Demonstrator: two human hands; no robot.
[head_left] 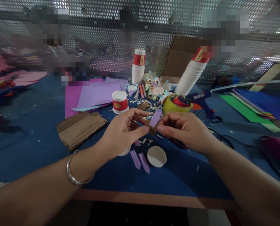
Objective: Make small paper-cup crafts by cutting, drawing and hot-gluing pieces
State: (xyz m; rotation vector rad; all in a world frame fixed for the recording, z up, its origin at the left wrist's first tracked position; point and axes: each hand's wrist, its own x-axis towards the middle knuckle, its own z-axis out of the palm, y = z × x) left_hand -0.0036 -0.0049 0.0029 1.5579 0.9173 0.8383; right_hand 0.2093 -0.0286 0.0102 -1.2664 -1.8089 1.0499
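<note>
My right hand [185,130] is closed in a pinch at the lower end of a small purple paper strip [155,118]. The strip has a rounded top with a faint drawn mark. Just left of it is my left hand [123,130], its thumb and forefinger apart and nothing seen between them; its other fingers are partly hidden. Below the hands, two purple paper pieces [135,160] with pointed ends lie beside a round white disc [156,156]. Another white disc [125,152] is mostly covered by my left hand. A brown scrap [152,129] shows beneath the strip.
A red-and-white paper cup [120,102] stands behind my left hand, near corrugated cardboard [81,129] and purple sheets [97,92]. Behind are cup stacks [138,70], one leaning [191,75]. Yellow tape [177,107] and a blue glue gun [206,102] with a cord lie right.
</note>
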